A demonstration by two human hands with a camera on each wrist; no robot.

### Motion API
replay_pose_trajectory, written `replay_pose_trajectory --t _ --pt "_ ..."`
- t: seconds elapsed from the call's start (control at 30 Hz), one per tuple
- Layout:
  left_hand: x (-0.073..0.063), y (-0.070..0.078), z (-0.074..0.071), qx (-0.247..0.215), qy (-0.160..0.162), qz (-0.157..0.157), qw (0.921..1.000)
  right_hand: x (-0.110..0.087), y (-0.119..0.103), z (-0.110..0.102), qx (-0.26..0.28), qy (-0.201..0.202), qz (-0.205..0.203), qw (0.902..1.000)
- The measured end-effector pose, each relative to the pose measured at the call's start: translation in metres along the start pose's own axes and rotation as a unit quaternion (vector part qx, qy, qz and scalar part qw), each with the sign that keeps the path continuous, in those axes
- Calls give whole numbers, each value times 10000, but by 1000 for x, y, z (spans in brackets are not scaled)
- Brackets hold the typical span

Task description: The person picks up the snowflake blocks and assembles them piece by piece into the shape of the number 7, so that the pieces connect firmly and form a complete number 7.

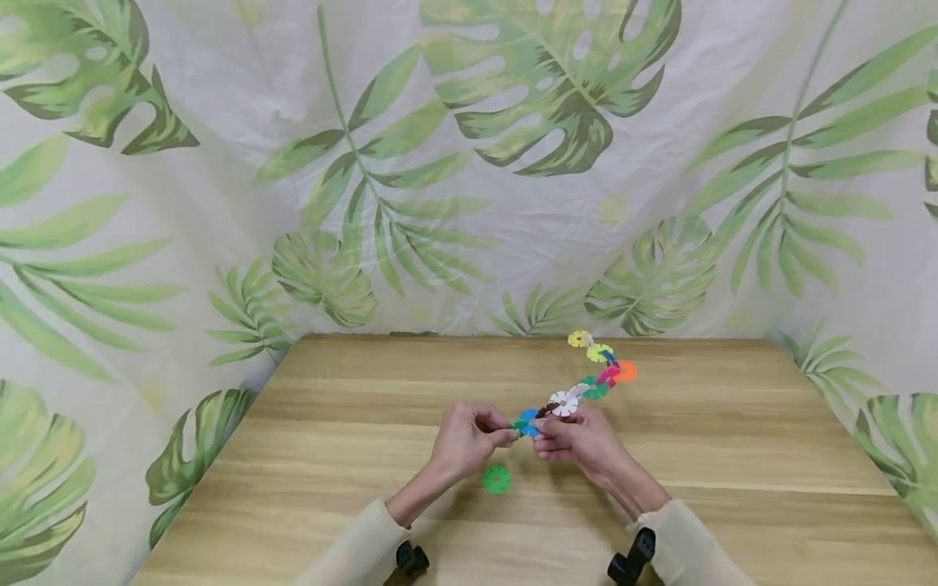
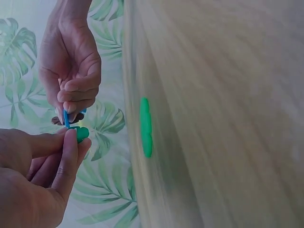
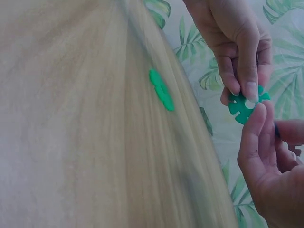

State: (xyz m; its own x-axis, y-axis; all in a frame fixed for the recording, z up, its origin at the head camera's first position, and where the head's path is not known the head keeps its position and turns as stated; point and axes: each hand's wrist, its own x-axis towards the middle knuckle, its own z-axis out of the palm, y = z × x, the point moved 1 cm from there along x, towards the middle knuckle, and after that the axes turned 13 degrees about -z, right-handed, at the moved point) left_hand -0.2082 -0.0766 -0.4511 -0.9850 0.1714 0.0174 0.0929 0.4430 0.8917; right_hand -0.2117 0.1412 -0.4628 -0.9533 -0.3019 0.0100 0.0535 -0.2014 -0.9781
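A chain of notched plastic snowflake discs is held between both hands over the table. My left hand [image 1: 466,439] pinches a green disc [image 3: 241,109] at the chain's near end between thumb and fingers. Beside it, my right hand [image 1: 582,443] grips the chain at a blue disc [image 1: 529,422], which meets the green one edge to edge. Beyond the right hand, the chain runs up through brown, a white disc [image 1: 564,403], green, pink, an orange disc [image 1: 626,371] and blue to a yellow disc [image 1: 579,338] at its far end. Fingers hide part of the joint.
One loose green disc [image 1: 497,479] lies flat on the wooden table [image 1: 330,480], just below the left hand. A leaf-patterned cloth [image 1: 513,244] hangs behind the table and along its sides. Both wrists wear black cameras over light sleeves.
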Motion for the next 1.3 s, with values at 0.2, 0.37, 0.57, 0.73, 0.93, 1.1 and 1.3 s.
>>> replay_pose_trajectory --t 0.2,0.37,0.57,0.73,0.93,1.1,1.3 --pt "2 2 -5 361 -274 113 9989 2 -1 -5 -76 -171 65 9998" --pt "2 -5 -8 406 -581 -114 9974 0 -3 -7 -149 -297 73 9994" --pt "1 -16 -19 1012 -1262 -362 9862 -2 -10 -13 -258 -248 120 9993" --pt "1 -23 -26 1713 -1553 -73 9729 -4 -14 -19 -291 -228 122 9992" --pt "-1 -28 -26 1950 -1671 -66 9665 -4 -15 -20 -279 -218 131 9993" --pt "-1 -28 -24 2011 -1728 -126 9641 -4 -13 -20 -336 -139 169 9992" --pt "-1 -32 -20 2097 -1816 -127 9607 -6 -10 -19 -344 -115 126 9993"
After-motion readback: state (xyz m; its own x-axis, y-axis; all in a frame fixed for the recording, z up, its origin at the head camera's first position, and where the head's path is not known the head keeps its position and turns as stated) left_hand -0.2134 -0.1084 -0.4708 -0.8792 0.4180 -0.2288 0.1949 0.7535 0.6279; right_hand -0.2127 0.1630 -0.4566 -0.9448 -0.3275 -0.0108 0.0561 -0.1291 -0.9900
